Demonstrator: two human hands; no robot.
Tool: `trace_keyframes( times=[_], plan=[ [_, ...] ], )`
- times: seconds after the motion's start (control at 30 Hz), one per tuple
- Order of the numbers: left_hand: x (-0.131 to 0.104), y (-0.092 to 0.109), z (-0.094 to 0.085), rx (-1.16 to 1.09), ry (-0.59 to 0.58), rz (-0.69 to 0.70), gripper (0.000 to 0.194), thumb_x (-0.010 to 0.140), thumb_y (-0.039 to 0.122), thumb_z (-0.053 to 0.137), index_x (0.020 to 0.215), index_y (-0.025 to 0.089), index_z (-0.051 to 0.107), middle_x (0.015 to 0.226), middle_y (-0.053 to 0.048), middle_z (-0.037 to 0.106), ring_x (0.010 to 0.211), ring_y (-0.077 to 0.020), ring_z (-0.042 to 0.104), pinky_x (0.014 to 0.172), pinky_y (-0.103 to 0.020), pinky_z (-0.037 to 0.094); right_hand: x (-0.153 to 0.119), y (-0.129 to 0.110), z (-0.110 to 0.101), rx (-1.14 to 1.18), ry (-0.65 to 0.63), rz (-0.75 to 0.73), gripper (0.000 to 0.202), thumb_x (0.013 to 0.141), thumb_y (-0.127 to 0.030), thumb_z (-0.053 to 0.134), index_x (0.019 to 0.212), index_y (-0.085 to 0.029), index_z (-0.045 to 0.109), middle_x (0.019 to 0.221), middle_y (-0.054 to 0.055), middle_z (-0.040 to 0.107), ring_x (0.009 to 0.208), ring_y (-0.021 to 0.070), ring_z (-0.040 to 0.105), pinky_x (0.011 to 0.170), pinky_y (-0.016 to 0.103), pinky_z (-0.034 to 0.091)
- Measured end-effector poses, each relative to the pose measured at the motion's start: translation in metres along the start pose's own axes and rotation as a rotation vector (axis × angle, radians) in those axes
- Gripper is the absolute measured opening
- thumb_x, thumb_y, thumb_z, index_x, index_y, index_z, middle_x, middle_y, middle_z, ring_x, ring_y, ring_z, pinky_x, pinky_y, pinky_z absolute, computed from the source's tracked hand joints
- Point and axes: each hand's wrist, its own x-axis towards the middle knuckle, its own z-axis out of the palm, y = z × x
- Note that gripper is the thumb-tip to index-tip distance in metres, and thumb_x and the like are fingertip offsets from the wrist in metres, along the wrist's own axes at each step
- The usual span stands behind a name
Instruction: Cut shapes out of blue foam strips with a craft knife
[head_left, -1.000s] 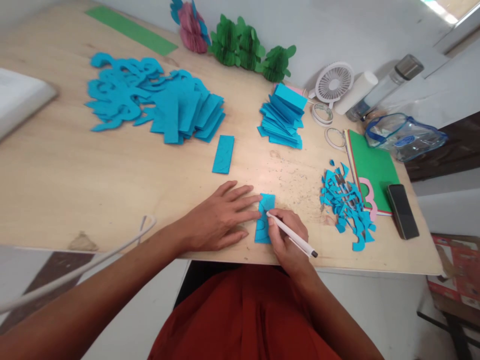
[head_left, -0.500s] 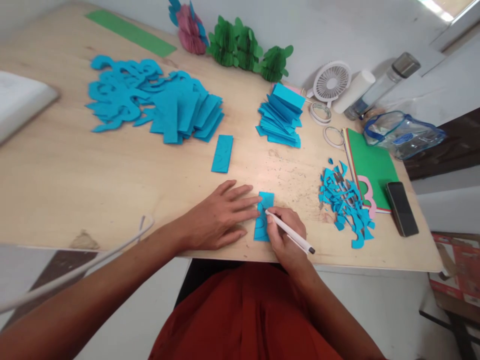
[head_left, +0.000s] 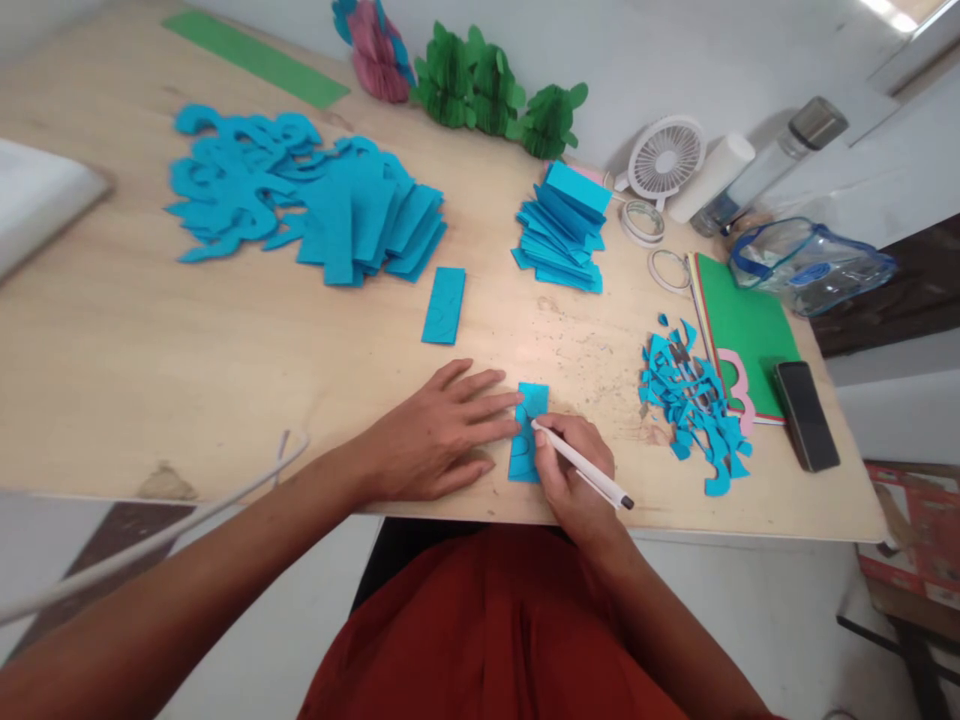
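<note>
A small blue paper strip (head_left: 532,397) with curved dark lines lies near the table's front edge. My left hand (head_left: 442,435) rests flat with fingers spread, its fingertips on the strip's left side. Pinched in my right hand (head_left: 574,465) is a white pen (head_left: 581,462), its tip against the strip's right half. Another blue strip (head_left: 444,305) with drawn curves lies farther off. Behind it are a fanned pile of folded blue strips (head_left: 375,225) and curvy blue cutouts (head_left: 232,185); a second stack of blue strips (head_left: 561,235) sits to the right.
Blue paper scraps (head_left: 690,390) lie on the right beside a pink paper shape (head_left: 737,390), a green sheet (head_left: 750,330) and a phone (head_left: 806,415). Along the wall stand green paper ornaments (head_left: 491,90), a small fan (head_left: 665,160) and a bottle (head_left: 780,160). A white cable (head_left: 172,530) crosses the front left edge.
The view has shifted very slightly. Both hands, the pen and the marked strip look nearly the same as before.
</note>
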Motion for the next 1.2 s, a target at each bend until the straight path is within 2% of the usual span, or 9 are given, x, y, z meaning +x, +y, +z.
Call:
trace_keyframes(
  times=[1.2],
  plan=[
    [-0.0012,-0.0020,0.0022,-0.040,0.009,-0.009,0.041,0.092,0.035,0.054,0.132,0.028,0.055,0.143,-0.006,0.053,0.139,-0.0320,0.036,0.117,-0.055,0.021,0.0019,-0.0004,0.0002,0.016,0.004,-0.023,0.016,0.092,-0.019,0.048,0.088,-0.023,0.064,0.082,0.004,0.071,0.078,0.0186,0.067,0.074,0.034,0.053]
  ],
)
